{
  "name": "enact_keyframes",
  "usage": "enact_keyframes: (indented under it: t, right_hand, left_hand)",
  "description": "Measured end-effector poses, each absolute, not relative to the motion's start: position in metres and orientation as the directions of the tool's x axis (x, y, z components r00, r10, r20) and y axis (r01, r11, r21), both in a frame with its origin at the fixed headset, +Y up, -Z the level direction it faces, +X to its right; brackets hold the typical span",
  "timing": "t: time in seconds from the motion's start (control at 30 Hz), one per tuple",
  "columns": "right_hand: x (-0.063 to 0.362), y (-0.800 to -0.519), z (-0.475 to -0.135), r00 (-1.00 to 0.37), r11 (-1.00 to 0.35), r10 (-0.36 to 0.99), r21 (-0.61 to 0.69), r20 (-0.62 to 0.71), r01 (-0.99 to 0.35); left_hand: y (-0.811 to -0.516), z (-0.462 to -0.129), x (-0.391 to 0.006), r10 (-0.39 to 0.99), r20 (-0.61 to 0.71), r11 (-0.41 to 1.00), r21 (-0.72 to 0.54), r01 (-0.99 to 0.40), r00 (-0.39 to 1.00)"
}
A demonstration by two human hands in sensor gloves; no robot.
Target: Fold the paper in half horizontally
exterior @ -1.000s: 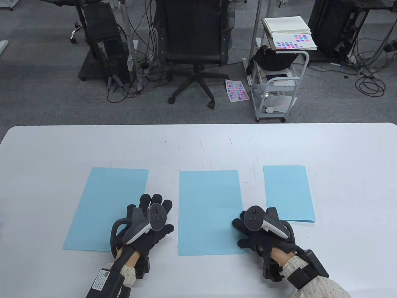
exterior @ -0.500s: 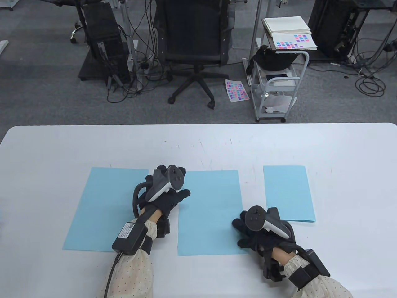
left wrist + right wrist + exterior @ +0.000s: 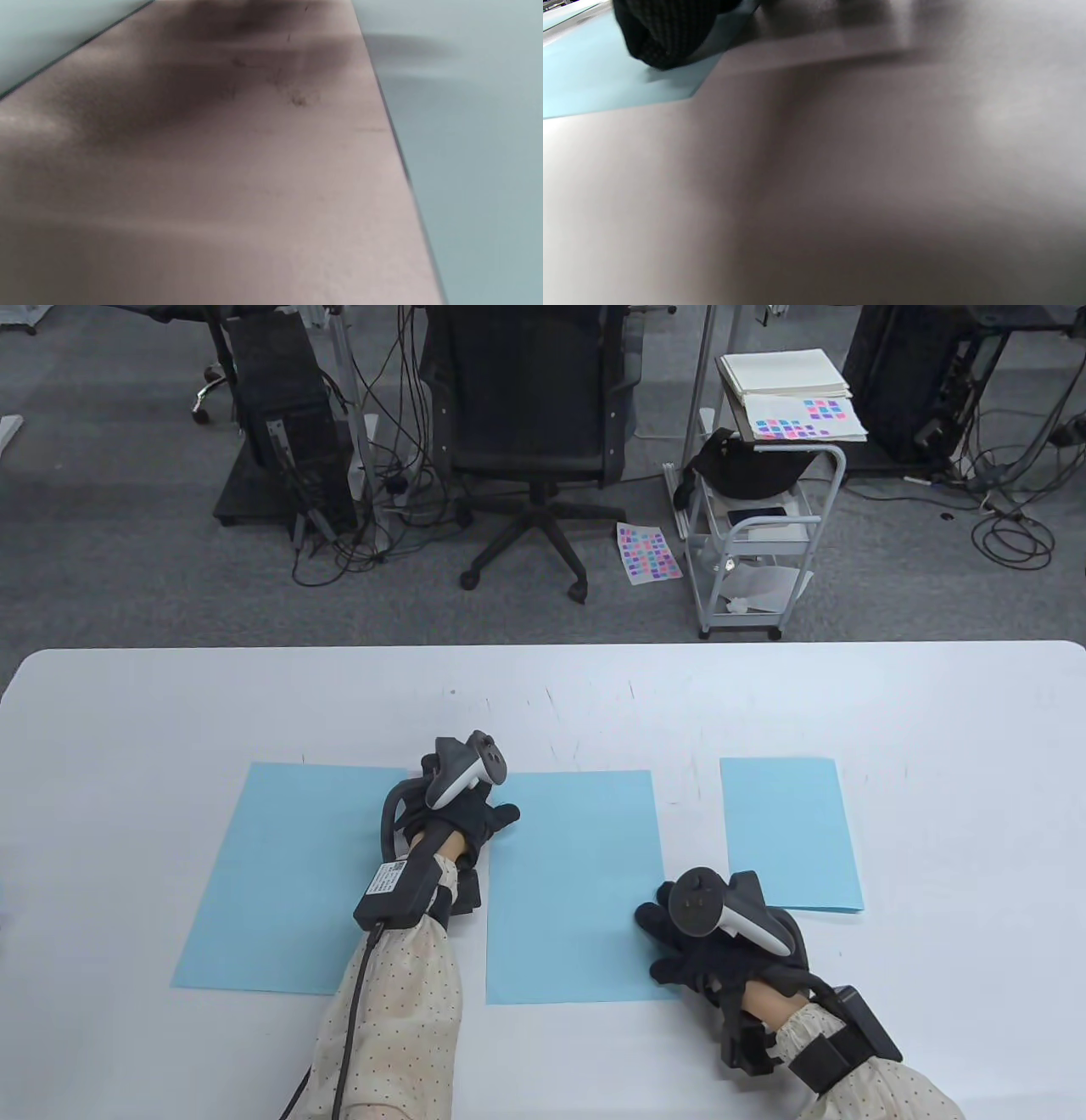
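We see three light-blue sheets (image 3: 573, 891) on a white table (image 3: 543, 695). Our gloves (image 3: 471, 823) are black, our sleeves (image 3: 394, 1010) cream with dark dots

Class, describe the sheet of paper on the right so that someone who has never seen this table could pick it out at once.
Start at the white table, where three light blue sheets lie in a row. The right sheet lies just beyond the right hand, near the table's right end. Unlike the left sheet and the middle sheet, it is clearly smaller, and no hand rests on it.
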State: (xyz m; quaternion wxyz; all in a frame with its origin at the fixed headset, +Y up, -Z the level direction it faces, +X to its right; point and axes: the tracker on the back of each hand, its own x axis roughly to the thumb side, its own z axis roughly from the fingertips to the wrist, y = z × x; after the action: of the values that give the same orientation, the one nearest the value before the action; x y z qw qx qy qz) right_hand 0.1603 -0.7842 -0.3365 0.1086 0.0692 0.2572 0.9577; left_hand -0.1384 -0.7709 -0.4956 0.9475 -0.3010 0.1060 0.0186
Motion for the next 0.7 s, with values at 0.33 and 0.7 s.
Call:
enact_keyframes:
  t: [0.33, 0.7]
  right_hand:
    - [0.160, -0.784, -0.337, -0.968, -0.847, 0.239, 0.504, 0.076, -0.169]
    - [0.160, -0.784, -0.337, -0.968, -0.847, 0.239, 0.504, 0.075, -0.170]
  left_hand:
    - [-0.791, -0.499, -0.130, -0.139, -0.213, 0.813, -0.582, -0.011, 0.967]
    - [-0.777, -0.493, -0.127, -0.029, -0.200, 0.841, -0.535, -0.084, 0.979]
